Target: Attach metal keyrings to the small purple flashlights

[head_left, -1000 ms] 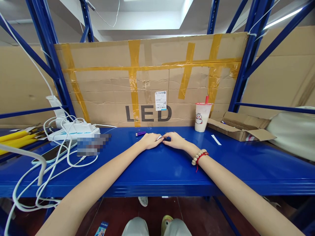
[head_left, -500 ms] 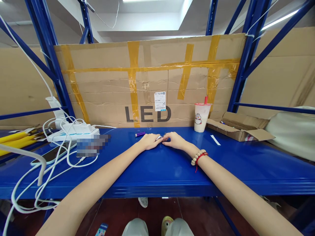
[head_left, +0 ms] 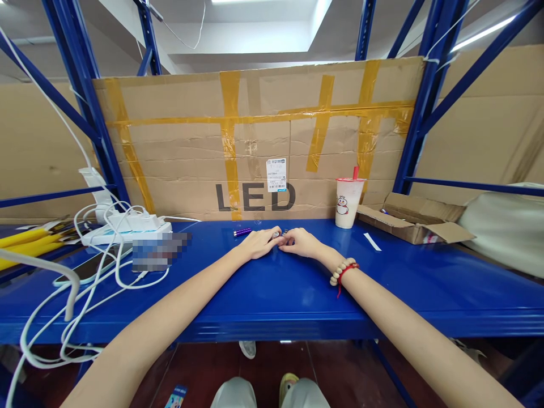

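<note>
My left hand point(head_left: 257, 244) rests near the middle of the blue shelf, its fingers closed around a small silvery piece point(head_left: 276, 234) whose end pokes out at the fingertips. Facing it, my right hand point(head_left: 301, 242) is pinched, with its fingertips meeting those of the left. Something small and dark point(head_left: 285, 231) shows at the right fingertips, too tiny to name. Just behind the left hand lies a short, shiny purple cylinder point(head_left: 242, 232), like a pen cap or barrel.
A lidded drink cup point(head_left: 349, 204) with a red straw stands behind right, by a white strip point(head_left: 372, 242) and an open cardboard box point(head_left: 408, 221). At left are a power strip point(head_left: 127, 226), tangled white cables point(head_left: 97, 283), a phone point(head_left: 87, 267) and yellow-handled tools point(head_left: 29, 243).
The silvery piece has turned in my left fingers, so its end now points more towards me. The left fingers have shifted slightly; both arms stay in place.
</note>
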The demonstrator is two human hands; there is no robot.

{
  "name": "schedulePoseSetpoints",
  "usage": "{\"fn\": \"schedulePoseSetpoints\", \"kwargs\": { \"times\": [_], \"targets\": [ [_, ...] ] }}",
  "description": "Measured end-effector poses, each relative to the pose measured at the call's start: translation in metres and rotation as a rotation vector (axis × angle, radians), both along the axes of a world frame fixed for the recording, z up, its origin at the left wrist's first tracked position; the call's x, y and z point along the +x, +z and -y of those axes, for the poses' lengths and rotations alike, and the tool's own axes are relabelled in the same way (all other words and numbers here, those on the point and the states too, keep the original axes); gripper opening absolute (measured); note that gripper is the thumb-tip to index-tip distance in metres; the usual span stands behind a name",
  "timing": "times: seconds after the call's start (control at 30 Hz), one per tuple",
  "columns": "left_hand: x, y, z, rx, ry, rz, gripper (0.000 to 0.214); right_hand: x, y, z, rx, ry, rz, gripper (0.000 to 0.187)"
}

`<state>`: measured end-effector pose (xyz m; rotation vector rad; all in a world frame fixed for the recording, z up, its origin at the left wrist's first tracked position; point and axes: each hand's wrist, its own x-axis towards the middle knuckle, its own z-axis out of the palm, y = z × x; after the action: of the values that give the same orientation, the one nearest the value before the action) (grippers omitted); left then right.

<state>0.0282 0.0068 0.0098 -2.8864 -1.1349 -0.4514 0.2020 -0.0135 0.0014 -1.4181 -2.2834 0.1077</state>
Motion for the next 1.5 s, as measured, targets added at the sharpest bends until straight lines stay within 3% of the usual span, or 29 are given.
{"fn": "schedulePoseSetpoints", "kwargs": {
  "times": [0.33, 0.6, 0.73, 0.87, 0.97, 1.13, 1.27, 1.5],
  "targets": [
    [0.002, -0.001, -0.002, 0.063, 0.029, -0.074, 0.035, 0.004, 0.001, 0.001, -0.003, -0.098, 0.002, 0.017],
    [0.002, -0.003, -0.003, 0.083, 0.025, -0.092, 0.036, 0.007, -0.003, -0.005, -0.022, -0.053, -0.054, 0.017],
    [0.002, -0.004, -0.004, 0.090, 0.026, -0.091, 0.040, 0.007, -0.003, -0.004, 0.030, -0.103, -0.019, 0.014],
    [0.002, -0.005, -0.005, 0.092, 0.027, -0.092, 0.043, 0.007, 0.000, -0.002, 0.107, -0.127, -0.140, 0.015],
    [0.002, -0.004, -0.005, 0.092, 0.033, -0.098, 0.044, 0.004, 0.003, -0.002, 0.111, -0.087, -0.361, 0.020],
    [0.003, -0.004, -0.004, 0.092, 0.047, -0.102, 0.044, -0.003, 0.002, -0.005, 0.022, 0.121, -0.672, 0.032],
    [0.003, -0.005, -0.007, 0.086, 0.065, -0.115, 0.048, -0.005, -0.001, -0.008, -0.030, 0.198, -0.696, 0.033],
    [0.002, -0.006, -0.008, 0.078, 0.031, -0.101, 0.047, -0.003, -0.001, -0.007, 0.024, 0.158, -0.604, 0.030]
  ]
}}
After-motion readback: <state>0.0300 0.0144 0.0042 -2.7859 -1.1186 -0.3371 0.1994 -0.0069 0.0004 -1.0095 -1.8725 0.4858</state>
